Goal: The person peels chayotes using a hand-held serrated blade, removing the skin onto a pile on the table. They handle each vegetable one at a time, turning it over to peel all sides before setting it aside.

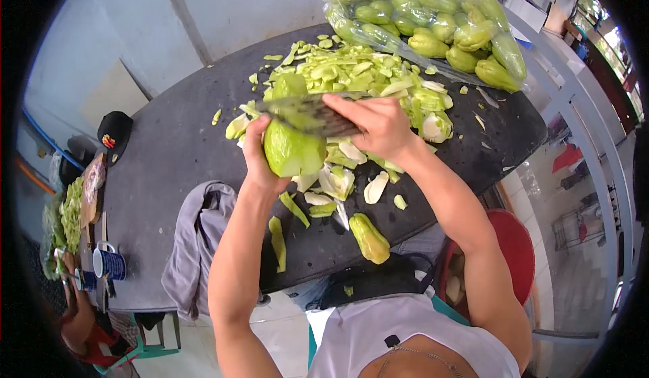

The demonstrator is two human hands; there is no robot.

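Observation:
My left hand (258, 162) grips a light green chayote (291, 152) from its left side, holding it above the dark table. Part of the fruit's skin is cut away at the lower end. In my right hand (383, 124) is a knife, its broad dark blade (309, 113) blurred and lying across the chayote's upper part. My right index finger stretches along the blade; the handle is hidden in the hand. Beneath and beyond both hands spreads a heap of green peelings (350, 71). One whole chayote (370, 238) rests near the table's front edge.
A clear plastic bag of chayotes (426, 28) lies at the far right of the table (147, 200). Left are a grey cloth (200, 246), a blue mug (109, 264) and a black cap (115, 132). A red bucket (512, 246) stands by my right arm. Another person (78, 322) sits far left.

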